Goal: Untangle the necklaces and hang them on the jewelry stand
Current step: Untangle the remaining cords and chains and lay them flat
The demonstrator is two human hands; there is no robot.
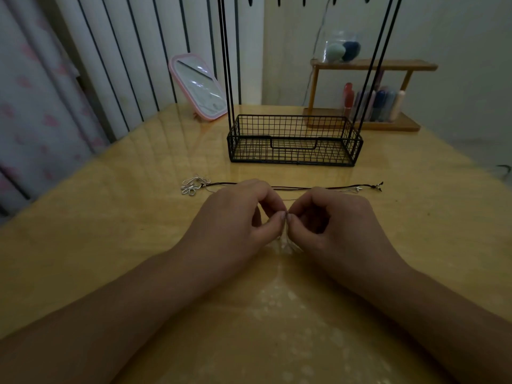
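While both hands (286, 217) pinched a thin chain (286, 243), the necklaces (291, 187) lay tangled and the stand (293, 139) held none.

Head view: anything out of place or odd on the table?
Only the expected tangle: a silver chain bunched in loops at the left end of the dark cord. The jewelry stand sits upright, nothing hung in view.

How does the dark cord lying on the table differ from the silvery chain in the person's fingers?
The cord is dark and lies stretched in a straight line across the table; the chain is pale, silvery and bunched up. No hand touches the cord, while the left hand and right hand both pinch the chain. The cord lies nearer the stand. Neither hangs on it yet.
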